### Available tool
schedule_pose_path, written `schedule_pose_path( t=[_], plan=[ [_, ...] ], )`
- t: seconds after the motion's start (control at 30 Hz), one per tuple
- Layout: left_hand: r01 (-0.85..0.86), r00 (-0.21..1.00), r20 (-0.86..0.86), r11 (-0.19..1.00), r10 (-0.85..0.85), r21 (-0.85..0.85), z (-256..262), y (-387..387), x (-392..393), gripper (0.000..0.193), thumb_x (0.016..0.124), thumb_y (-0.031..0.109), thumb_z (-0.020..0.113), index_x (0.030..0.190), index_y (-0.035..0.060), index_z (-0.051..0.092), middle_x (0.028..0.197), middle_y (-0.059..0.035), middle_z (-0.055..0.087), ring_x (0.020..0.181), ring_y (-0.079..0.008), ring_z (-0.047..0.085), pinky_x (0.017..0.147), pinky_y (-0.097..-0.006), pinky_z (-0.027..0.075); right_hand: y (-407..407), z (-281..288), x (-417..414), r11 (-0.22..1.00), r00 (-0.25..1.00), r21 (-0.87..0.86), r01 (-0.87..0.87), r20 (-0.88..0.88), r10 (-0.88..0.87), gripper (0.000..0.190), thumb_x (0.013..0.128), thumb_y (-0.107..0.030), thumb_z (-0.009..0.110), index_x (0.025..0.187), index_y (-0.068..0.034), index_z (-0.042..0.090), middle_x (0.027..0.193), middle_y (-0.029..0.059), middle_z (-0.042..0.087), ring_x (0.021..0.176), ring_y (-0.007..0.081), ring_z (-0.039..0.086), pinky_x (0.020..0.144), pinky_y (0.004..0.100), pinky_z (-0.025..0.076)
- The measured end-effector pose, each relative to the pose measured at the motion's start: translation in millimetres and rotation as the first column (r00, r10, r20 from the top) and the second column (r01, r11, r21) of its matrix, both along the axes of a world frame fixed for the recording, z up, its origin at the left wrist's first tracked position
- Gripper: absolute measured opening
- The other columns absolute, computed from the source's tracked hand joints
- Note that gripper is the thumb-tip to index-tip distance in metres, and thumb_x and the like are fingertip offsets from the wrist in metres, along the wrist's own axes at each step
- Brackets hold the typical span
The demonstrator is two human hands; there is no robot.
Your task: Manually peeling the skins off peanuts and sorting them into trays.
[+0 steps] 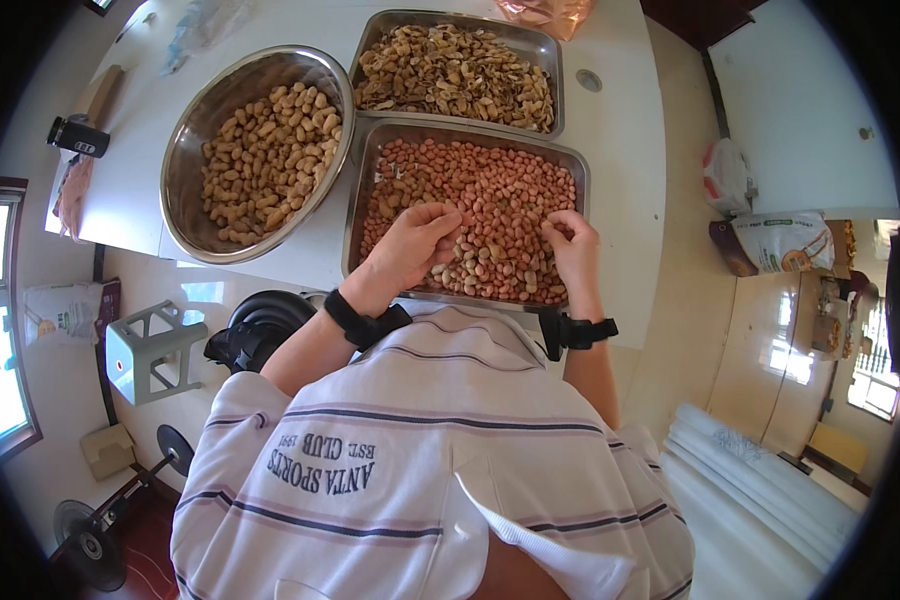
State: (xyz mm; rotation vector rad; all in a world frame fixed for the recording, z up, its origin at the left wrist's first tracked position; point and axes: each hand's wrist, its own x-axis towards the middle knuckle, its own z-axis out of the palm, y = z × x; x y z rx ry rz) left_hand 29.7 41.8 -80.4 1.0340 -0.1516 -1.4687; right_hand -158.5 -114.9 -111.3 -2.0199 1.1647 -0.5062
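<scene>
Before me a stainless steel tray [586,199] holds many pinkish-red peanut kernels [506,180], with some tan, shell-coloured pieces [465,271] among them near its front. My left hand [422,236] hovers over the tray's left middle, fingers curled and thumb against the index finger. Over the right side, my right hand [576,241] has its thumb and index fingertips close together. Whatever either hand may pinch is too small to make out. To the left, a steel bowl [184,169] contains unshelled peanuts [270,161]. Behind the kernel tray, another steel tray [558,82] is heaped with broken peanut shells [454,75].
The white table [622,150] has a round grommet [589,80] at right and a copper-coloured bag [551,16] at the back. A black bottle [79,137] lies near its left end. A pale green plastic stool [150,352] and barbell [150,466] are on the floor at left.
</scene>
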Motion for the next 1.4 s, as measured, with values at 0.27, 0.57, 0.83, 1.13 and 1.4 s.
schedule_pose_path(
  t=[0.27, 0.57, 0.83, 1.13, 1.4],
  plan=[
    [0.094, 0.981, 0.178, 0.994, -0.081, -0.063, 18.6, -18.6, -13.7, 0.017, 0.093, 0.014, 0.053, 0.102, 0.0009, 0.058, 0.076, 0.0014, 0.053, 0.061, -0.0062, 0.046, 0.054, -0.0187, 0.038, 20.0, 58.4, 15.9, 0.74, 0.7, 0.574, -0.35, 0.686, -0.201, 0.019, 0.087, -0.002, 0.055, 0.106, -0.002, 0.059, 0.094, 0.0057, 0.063, 0.077, 0.0109, 0.058, 0.069, 0.0234, 0.047],
    [0.109, 0.894, 0.448, 0.973, -0.008, -0.202, 49.8, -29.8, -26.4, 0.022, 0.09, 0.009, 0.056, 0.109, -0.0018, 0.057, 0.085, 0.0, 0.059, 0.065, -0.0041, 0.048, 0.058, -0.0175, 0.041, 32.3, 72.2, 23.2, 0.714, 0.655, 0.557, -0.424, 0.733, -0.183, 0.015, 0.088, -0.003, 0.055, 0.103, -0.001, 0.059, 0.092, 0.006, 0.063, 0.076, 0.0101, 0.059, 0.066, 0.0213, 0.047],
    [0.113, 0.818, 0.574, 0.97, 0.032, -0.215, 56.3, -30.8, -27.3, 0.014, 0.089, 0.009, 0.058, 0.099, -0.0014, 0.059, 0.08, 0.0013, 0.057, 0.064, -0.0032, 0.047, 0.056, -0.0174, 0.04, 38.3, 84.6, 24.9, 0.812, 0.736, 0.488, -0.321, 0.668, -0.11, 0.013, 0.09, -0.011, 0.056, 0.097, -0.001, 0.059, 0.085, 0.0047, 0.063, 0.068, 0.0098, 0.058, 0.06, 0.0211, 0.047],
    [0.046, 0.764, 0.636, 0.975, 0.106, -0.218, 51.3, -24.4, -35.3, 0.008, 0.088, 0.004, 0.057, 0.094, -0.0018, 0.058, 0.079, 0.0001, 0.056, 0.067, -0.004, 0.048, 0.058, -0.0187, 0.042, 55.8, 100.8, 34.0, 0.985, 0.93, -0.036, -0.171, 0.325, 0.174, 0.027, 0.089, -0.023, 0.06, 0.076, 0.0, 0.053, 0.059, 0.0075, 0.054, 0.052, 0.0147, 0.052, 0.049, 0.0285, 0.042],
    [0.247, 0.836, 0.537, 0.951, -0.111, -0.188, 60.7, -17.3, -28.8, 0.02, 0.096, 0.014, 0.046, 0.1, -0.0013, 0.057, 0.076, 0.0008, 0.052, 0.066, -0.0057, 0.047, 0.058, -0.0187, 0.04, 53.5, 95.0, 20.8, 0.961, 0.875, 0.08, -0.266, 0.438, 0.206, 0.03, 0.088, -0.021, 0.061, 0.069, 0.001, 0.056, 0.058, 0.0055, 0.052, 0.052, 0.0102, 0.046, 0.047, 0.0274, 0.037]
  ],
)
